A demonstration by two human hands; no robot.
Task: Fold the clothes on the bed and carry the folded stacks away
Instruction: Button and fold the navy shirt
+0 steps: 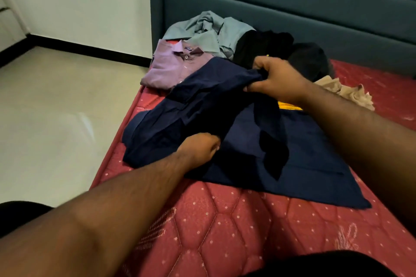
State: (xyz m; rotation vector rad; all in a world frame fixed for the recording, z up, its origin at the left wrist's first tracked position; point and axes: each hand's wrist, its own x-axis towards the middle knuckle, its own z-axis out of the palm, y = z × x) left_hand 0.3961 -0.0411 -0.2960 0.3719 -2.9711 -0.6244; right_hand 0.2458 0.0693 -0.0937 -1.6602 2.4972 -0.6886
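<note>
Dark navy woven-cloth shirt [258,141] spread across the middle of the red quilted mattress [225,227], lower hem toward the near edge, upper part bunched and lifted. Right hand [276,78] curled round a gathered fold at the top of the shirt, thumb and fingers pinching the cloth clear of the mattress. Left hand [200,148] closed on a fold near the shirt's left side, fingers tucked into the fabric. Judged light, limp and fully soft: no stiffness to hold a crease, so likely to sag and slide wherever unsupported. Best taken at seams, shoulders or hem corners, with both grips kept taut to stop the panel collapsing. Thin matte weave, slightly wrinkled. Toward the far left corner, a mauve collared button shirt [171,67] lying flat and apparently folded, touching the navy cloth. Behind it, against the padded teal headboard [292,7], a crumpled grey-green shirt [209,31] and a heap of black garments [270,49], unfolded. Near the far right edge, a rumpled beige cloth [349,94]; a strip of yellow fabric [289,105] showing under the right wrist.
</note>
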